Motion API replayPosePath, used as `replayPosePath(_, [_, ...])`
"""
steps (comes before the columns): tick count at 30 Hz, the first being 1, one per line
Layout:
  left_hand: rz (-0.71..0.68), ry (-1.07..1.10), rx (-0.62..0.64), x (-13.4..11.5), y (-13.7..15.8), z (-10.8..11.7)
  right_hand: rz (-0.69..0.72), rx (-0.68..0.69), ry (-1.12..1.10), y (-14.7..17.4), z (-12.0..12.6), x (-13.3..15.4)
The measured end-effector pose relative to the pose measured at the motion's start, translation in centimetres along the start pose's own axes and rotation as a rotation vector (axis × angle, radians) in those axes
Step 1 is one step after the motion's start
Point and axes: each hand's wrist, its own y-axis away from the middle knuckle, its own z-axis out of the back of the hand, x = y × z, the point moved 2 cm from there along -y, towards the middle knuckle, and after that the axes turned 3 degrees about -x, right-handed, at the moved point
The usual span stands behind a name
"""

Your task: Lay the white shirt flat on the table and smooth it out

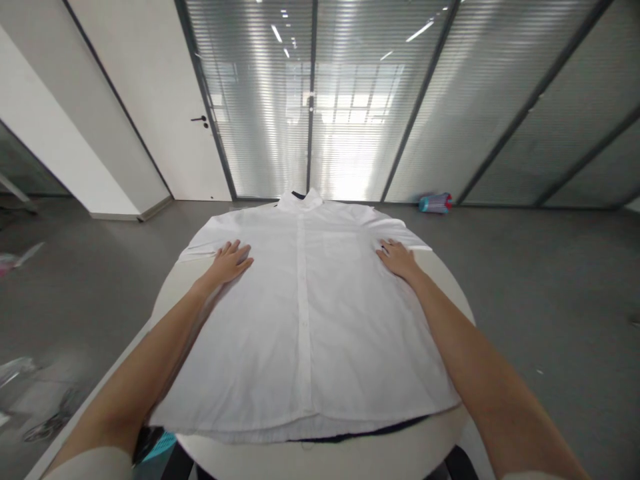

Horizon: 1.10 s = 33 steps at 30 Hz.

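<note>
A white short-sleeved button-up shirt [270, 320] lies spread front side up on a white round-ended table [240, 457]. Its collar points away from me and its hem lies toward me. My left hand [231, 262] rests on the shirt below the sleeve at the left, fingers spread. On the other side my right hand [397, 257] lies on the cloth near the right sleeve, fingers apart. Neither hand grips the fabric. A dark strip shows under the hem at the lower right, and something dark sits inside the collar.
Behind the table stand glass partitions with blinds [350, 133] and a white door [165, 100]. A blue and red bundle [435, 203] lies on the grey floor [540, 293] by the glass. Clear plastic and a cable [47, 427] are on the floor at left.
</note>
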Motion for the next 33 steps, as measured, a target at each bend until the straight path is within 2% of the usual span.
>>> replayPosePath(5, [-0.012, 0.009, -0.034, 0.5, -0.6, -0.7, -0.001, 0.006, -0.015, 0.3, 0.4, 0.1])
replayPosePath(15, [-0.004, -0.014, -0.010, 0.2, -0.4, -0.4, 0.007, 0.004, -0.028, 0.3, 0.4, 0.0])
replayPosePath(20, [0.027, -0.039, -0.004, -1.0, 0.1, 0.5, -0.051, 0.041, -0.066, 0.7, 1.4, 1.1])
replayPosePath(22, [0.030, -0.053, 0.015, -2.0, 1.3, 1.1, -0.051, 0.056, -0.073, 1.9, 1.9, 2.1])
replayPosePath(23, [0.005, -0.053, 0.029, -2.6, 2.2, 1.4, -0.008, 0.063, -0.072, 2.9, 2.0, 2.7])
replayPosePath(26, [-0.159, -0.013, 0.057, -4.6, 5.9, 1.7, 0.237, 0.109, -0.081, 6.7, 1.9, 4.3])
replayPosePath(28, [-0.240, 0.017, 0.054, -5.7, 8.4, 1.4, 0.349, 0.129, -0.088, 9.1, 1.5, 4.8])
replayPosePath(30, [-0.255, 0.016, 0.036, -6.5, 10.1, 1.1, 0.387, 0.110, -0.066, 10.6, 1.1, 5.0])
replayPosePath(33, [-0.238, -0.013, 0.012, -7.1, 10.9, 0.8, 0.380, 0.093, -0.027, 11.4, 0.6, 5.2])
